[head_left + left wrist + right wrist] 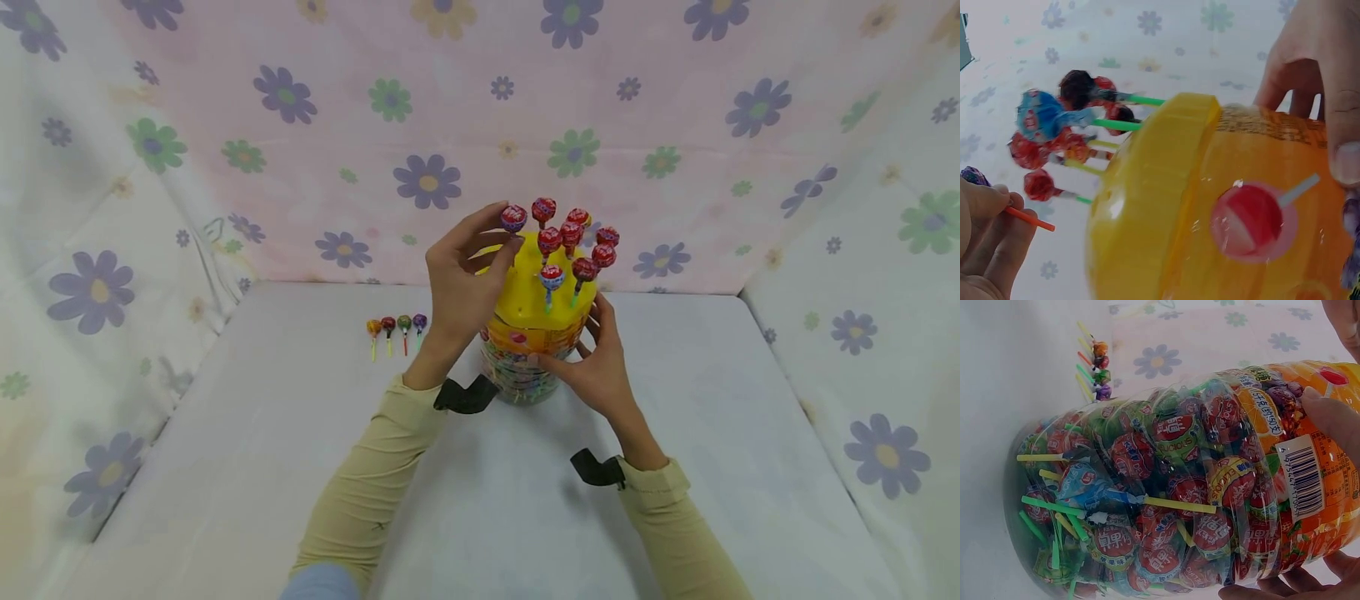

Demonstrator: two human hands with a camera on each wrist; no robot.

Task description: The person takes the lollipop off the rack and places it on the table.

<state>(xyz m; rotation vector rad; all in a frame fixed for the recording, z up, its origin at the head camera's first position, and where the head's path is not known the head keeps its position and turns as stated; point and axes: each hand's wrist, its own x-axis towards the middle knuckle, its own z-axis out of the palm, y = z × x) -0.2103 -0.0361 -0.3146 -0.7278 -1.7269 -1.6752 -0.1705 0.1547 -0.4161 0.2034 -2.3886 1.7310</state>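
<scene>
A clear plastic jar [1147, 506] packed with wrapped lollipops stands on the white table. Its yellow lid [517, 292] bears several lollipops [550, 240] stuck in by their sticks, heads up, mostly red with a blue one in front. Beside the lid's left edge, my left hand [467, 279] pinches a red and purple lollipop [513, 218]. The left wrist view shows that lollipop's orange stick [1034, 220], its tip free and apart from the lid. My right hand [600, 367] grips the jar from the right, thumb in front, just below the lid.
Left of the jar, several lollipops [405, 323] lie in a row on the white table [285, 433]. A flower-patterned cloth [337, 167] hangs behind and along both sides. Black wrist mounts [467, 395] stick out near both sleeves.
</scene>
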